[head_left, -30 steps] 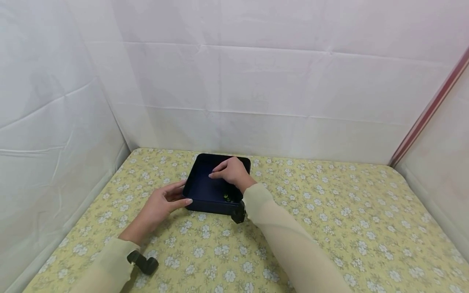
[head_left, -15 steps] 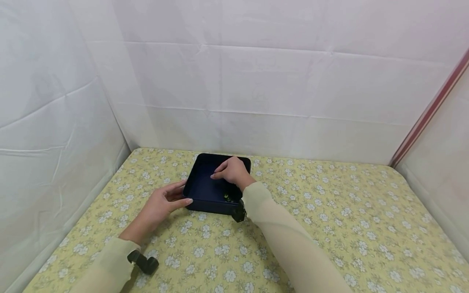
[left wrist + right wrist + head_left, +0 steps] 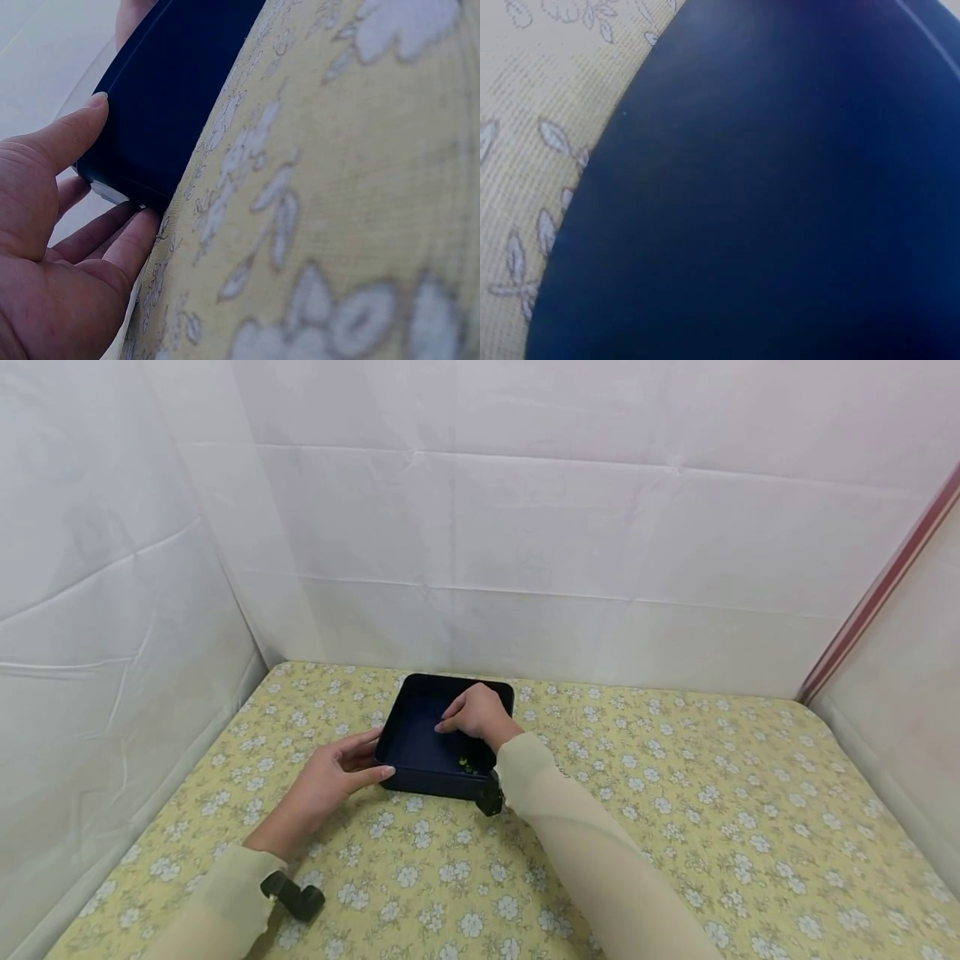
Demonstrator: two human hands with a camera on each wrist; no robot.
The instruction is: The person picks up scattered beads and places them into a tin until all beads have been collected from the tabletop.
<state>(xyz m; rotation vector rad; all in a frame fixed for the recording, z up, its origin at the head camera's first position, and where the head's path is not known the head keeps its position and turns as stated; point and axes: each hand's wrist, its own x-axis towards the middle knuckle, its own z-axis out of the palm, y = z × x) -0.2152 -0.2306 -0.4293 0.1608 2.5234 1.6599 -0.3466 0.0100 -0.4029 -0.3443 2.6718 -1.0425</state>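
A dark blue square tray (image 3: 420, 747) with low walls and rounded corners lies on the tablecloth in the head view. My left hand (image 3: 330, 777) grips its near left corner, thumb on the front wall and fingers along the left side. The left wrist view shows that thumb (image 3: 86, 124) against the wall. Inside the tray, my right hand (image 3: 476, 712) reaches low over the floor, thumb and fingertips drawn together. I cannot tell whether something small is between them. Small green bits (image 3: 462, 762) lie in the tray's near right part, partly hidden by the right wrist.
A yellow tablecloth (image 3: 660, 827) with white flowers covers the table. White sheets (image 3: 525, 527) hang behind and at both sides. Each wrist carries a black camera mount; the left one (image 3: 292, 897) is over the cloth, the right one (image 3: 489, 795) at the tray's near wall.
My right hand's fingertips have shifted slightly to the right and nearer inside the tray. My left hand and the tray have stayed put.
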